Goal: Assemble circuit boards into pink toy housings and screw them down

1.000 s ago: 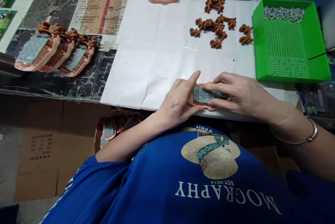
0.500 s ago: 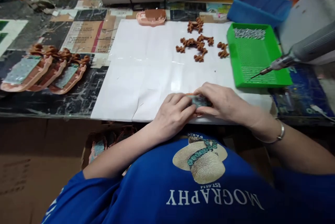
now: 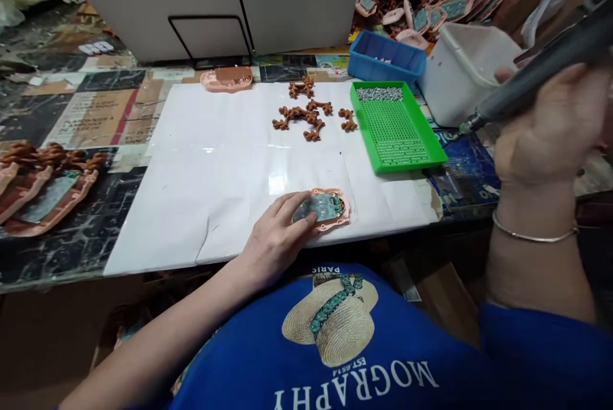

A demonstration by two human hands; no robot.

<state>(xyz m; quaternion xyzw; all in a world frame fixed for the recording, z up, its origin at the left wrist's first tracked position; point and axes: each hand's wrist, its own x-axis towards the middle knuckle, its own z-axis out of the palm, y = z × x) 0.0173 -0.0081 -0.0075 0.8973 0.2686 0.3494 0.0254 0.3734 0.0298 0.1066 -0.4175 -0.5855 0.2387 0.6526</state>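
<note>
My left hand (image 3: 272, 237) rests on a pink plastic casing (image 3: 347, 213) near the front edge of the white sheet, its fingers gripping the left end. Inside the casing lies a greyish-blue panel (image 3: 323, 207) with a small green circuit board at the right; my fingers cover part of it. On the right, my right hand (image 3: 539, 135) is raised and wrapped round a dark electric screwdriver (image 3: 510, 96), its tip pointing down-left beside the green tray (image 3: 373, 153). Small metal screws (image 3: 380, 94) lie at the tray's far end.
Several brown knobbly plastic parts (image 3: 297, 115) lie mid-sheet. Another pink casing half (image 3: 227, 80) sits at the back. More filled casings (image 3: 52, 196) are at the left. A blue bin (image 3: 383, 68) and white tub (image 3: 445, 87) stand beyond the tray.
My right hand has left the casing and taken hold of the screwdriver at the right. My left hand stays on the casing, now lying flat. The view has shifted right.
</note>
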